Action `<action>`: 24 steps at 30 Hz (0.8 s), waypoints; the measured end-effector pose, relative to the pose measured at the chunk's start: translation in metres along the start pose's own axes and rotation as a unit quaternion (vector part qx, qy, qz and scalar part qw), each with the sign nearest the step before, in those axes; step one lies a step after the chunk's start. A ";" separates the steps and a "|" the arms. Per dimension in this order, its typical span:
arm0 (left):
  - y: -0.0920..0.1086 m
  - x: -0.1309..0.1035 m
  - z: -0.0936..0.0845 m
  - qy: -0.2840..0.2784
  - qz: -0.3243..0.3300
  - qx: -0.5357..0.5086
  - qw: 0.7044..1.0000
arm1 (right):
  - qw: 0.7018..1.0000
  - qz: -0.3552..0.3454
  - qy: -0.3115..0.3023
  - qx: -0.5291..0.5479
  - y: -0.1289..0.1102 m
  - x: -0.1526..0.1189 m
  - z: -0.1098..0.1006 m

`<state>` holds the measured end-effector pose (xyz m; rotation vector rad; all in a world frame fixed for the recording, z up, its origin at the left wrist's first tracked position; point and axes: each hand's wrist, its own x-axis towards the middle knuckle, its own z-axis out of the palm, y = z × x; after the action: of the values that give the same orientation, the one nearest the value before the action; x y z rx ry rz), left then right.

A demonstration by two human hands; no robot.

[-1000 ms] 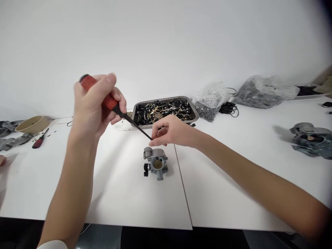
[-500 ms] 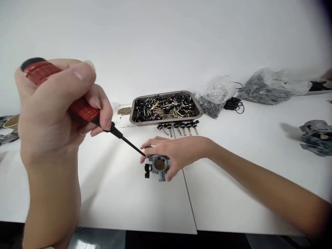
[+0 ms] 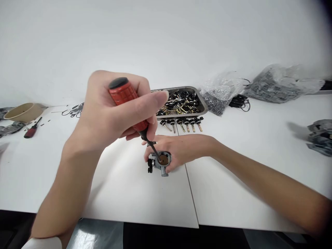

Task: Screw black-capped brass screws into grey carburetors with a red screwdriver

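Note:
My left hand (image 3: 116, 110) is wrapped round the red and black handle of a screwdriver (image 3: 124, 93). The shaft slants down to the right, and its tip is at the brown disc inside the round bore of a grey metal part (image 3: 164, 171). My right hand (image 3: 171, 148) grips that part from behind and the right, fingers behind it and thumb at its right side. A black fitting (image 3: 150, 166) sticks out on the part's left. The fingertips of my right hand are partly hidden by the screwdriver.
Behind stands a metal tray (image 3: 204, 105) of black and brass pieces, with several similar pieces (image 3: 192, 124) lined up before it. Plastic bags (image 3: 275, 84), black rings (image 3: 240, 102) and another metal part (image 3: 320, 136) lie right. A beige bowl (image 3: 24, 112) and second screwdriver (image 3: 32, 130) are left.
My left hand has moved right with the screwdriver, which is now steeper. Its tip has gone from the part's upper left edge to the disc in the bore. The view has shifted slightly left.

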<state>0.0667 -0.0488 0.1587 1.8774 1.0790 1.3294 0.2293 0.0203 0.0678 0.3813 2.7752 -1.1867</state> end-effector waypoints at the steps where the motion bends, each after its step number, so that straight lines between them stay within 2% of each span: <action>1: 0.000 0.000 0.000 -0.020 -0.012 -0.002 1.000 | 1.000 0.002 0.002 0.000 0.000 0.000 0.000; 5: -0.007 0.001 -0.001 -0.069 -0.023 -0.005 0.997 | 1.000 0.005 0.000 0.010 0.003 0.001 0.001; 11: -0.022 0.004 0.002 -0.090 0.012 -0.027 0.996 | 1.000 -0.003 -0.021 0.010 0.007 0.001 0.000; 19: -0.029 0.008 0.000 -0.111 0.051 -0.036 0.992 | 1.000 0.000 -0.019 0.008 0.008 0.002 0.000; 24: -0.030 0.008 0.003 -0.116 0.039 -0.028 0.992 | 1.000 0.006 -0.015 -0.005 0.007 0.001 0.000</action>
<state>0.0623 -0.0269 0.1373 1.9926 0.8508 1.1356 0.2298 0.0254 0.0624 0.3762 2.7488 -1.1665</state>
